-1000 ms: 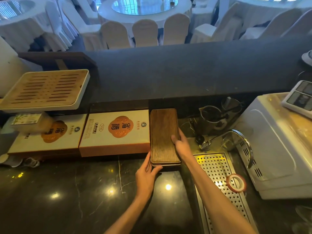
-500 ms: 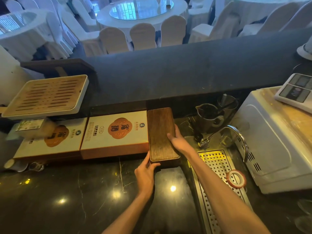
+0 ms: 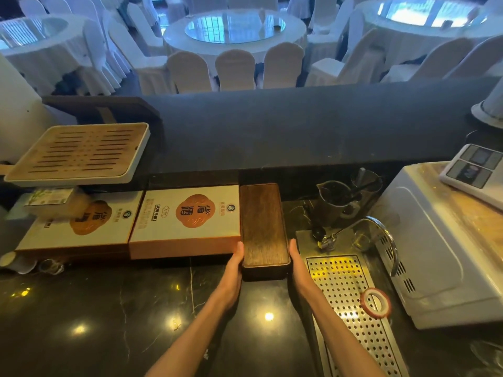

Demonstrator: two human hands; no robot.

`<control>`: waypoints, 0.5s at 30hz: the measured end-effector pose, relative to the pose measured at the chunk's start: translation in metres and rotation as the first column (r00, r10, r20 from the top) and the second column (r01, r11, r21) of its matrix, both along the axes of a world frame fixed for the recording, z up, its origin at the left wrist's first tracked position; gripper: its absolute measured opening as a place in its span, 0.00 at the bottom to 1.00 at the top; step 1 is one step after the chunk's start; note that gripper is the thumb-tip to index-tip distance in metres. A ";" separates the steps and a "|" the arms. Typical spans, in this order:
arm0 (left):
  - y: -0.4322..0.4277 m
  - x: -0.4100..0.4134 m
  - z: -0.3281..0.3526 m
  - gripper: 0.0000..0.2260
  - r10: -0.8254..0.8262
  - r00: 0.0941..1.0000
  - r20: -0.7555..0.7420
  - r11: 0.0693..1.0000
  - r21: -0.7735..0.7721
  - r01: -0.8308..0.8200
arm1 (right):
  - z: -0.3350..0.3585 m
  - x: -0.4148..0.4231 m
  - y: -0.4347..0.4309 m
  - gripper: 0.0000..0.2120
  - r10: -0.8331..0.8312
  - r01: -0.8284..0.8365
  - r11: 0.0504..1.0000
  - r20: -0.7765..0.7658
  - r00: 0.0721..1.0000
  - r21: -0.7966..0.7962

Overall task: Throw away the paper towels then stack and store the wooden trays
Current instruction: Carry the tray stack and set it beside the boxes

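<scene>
From the head view, your left hand (image 3: 233, 263) lies flat against the left side of the stacked wooden trays (image 3: 263, 227), near their front corner, fingers straight and together. Your right hand (image 3: 297, 261) mirrors it on the right side, palm turned in and fingers extended. Both hands are open and pressed against the stack from either side rather than curled around it; the thumbs are hidden, so you cannot tell whether they hook under the near edge.

The wooden trays sit as one dark, narrow stack on the black marble counter (image 3: 109, 322), long side running away from you, far end tucked under the raised dark ledge (image 3: 272, 131). Layered edges show at the near end, but the number of trays is not readable. The stack's left side is just beside a white and orange gift box (image 3: 187, 221), which has a second, similar box (image 3: 79, 224) to its left.

Above that second box a slatted bamboo tray in a white frame (image 3: 79, 153) sits raised and tilted. To the right of the stack, a perforated metal drain tray (image 3: 351, 300) is set into the counter, with a red-rimmed ring (image 3: 375, 302) lying on it. A small faucet (image 3: 362, 227) arches over its far end, and a glass pitcher (image 3: 334, 202) stands behind. A white appliance (image 3: 435, 254) fills the right side, with a scale (image 3: 476, 170) on top.
</scene>
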State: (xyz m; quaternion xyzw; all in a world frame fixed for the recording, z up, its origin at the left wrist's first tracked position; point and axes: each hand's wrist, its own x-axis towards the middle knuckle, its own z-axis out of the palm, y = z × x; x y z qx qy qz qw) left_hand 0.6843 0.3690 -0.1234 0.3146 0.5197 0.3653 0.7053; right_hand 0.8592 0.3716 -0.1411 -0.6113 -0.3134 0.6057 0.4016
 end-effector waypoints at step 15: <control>0.005 0.017 -0.012 0.26 0.006 1.000 0.018 0.996 -0.094 -0.004 | -0.001 0.001 0.015 0.31 0.065 -0.066 0.997 -0.028 0.997 -0.026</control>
